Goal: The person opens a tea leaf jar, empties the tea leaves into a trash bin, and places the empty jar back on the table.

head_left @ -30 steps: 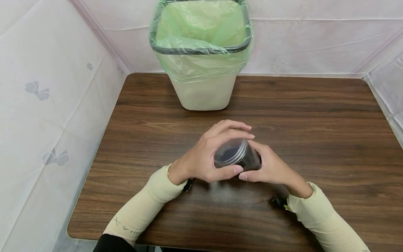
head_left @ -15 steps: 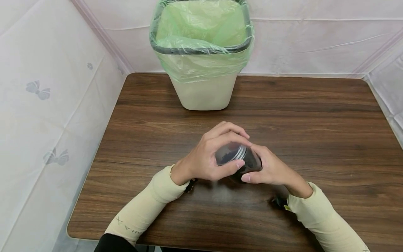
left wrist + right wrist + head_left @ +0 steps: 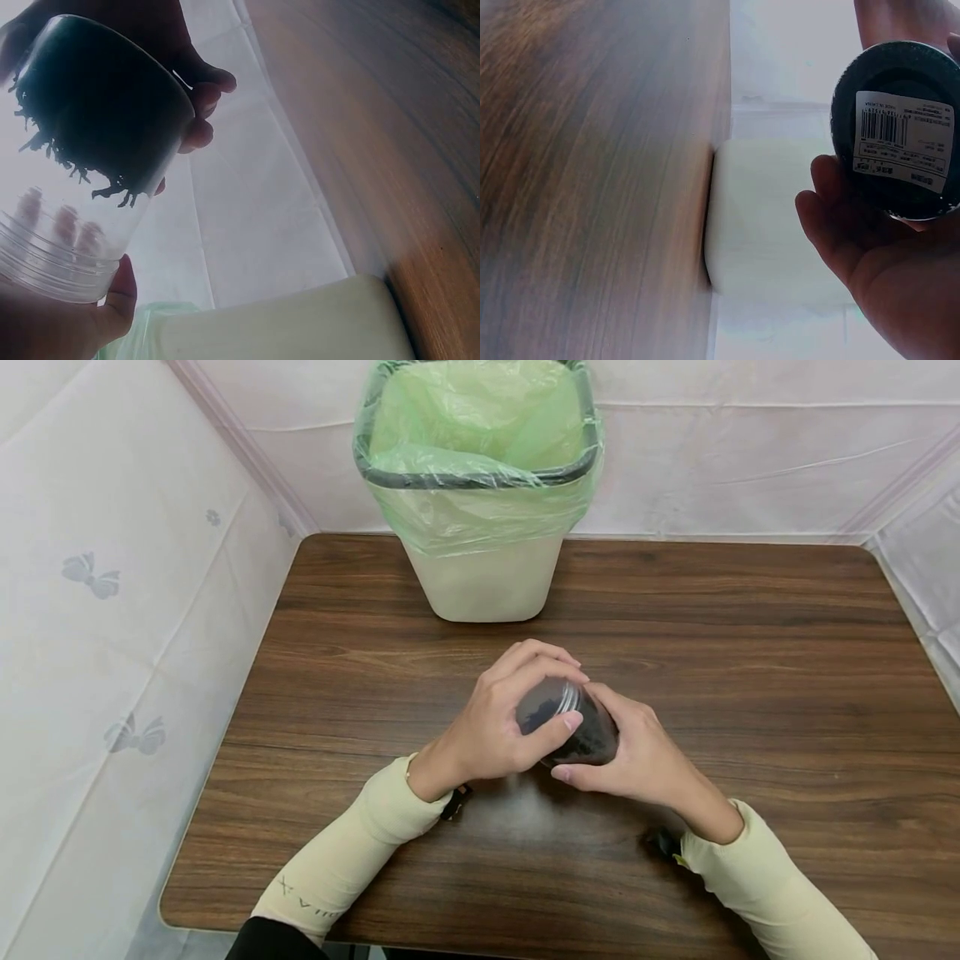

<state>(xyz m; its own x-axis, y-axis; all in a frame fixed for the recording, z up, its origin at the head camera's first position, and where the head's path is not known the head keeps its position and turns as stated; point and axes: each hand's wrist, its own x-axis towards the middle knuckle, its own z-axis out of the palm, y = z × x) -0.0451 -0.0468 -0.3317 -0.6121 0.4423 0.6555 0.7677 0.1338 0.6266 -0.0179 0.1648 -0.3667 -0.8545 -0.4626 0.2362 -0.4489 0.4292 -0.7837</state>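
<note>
Between both hands is a clear plastic jar [image 3: 592, 735], held tilted above the table. Dark, thin, ragged strands [image 3: 105, 105] fill much of it, too dark to identify. My left hand [image 3: 495, 727] wraps its fingers and thumb round the ridged, clear end. Around the base curls my right hand [image 3: 637, 747], thumb on the near side. In the right wrist view the dark base faces the camera and bears a white barcode label [image 3: 904, 139]. The left hand partly covers the ridged end, so I cannot tell whether a lid is on it.
A pale bin [image 3: 491, 581] with a green plastic liner [image 3: 480, 514] folded over its rim stands at the back of the brown wood-grain table [image 3: 750, 693]. White sheeting [image 3: 750, 460] surrounds the back and sides.
The jar and both hands have risen slightly away from the near table edge. The jar's tilt has changed, and dark strands show further into its clear end. The bin has stayed put.
</note>
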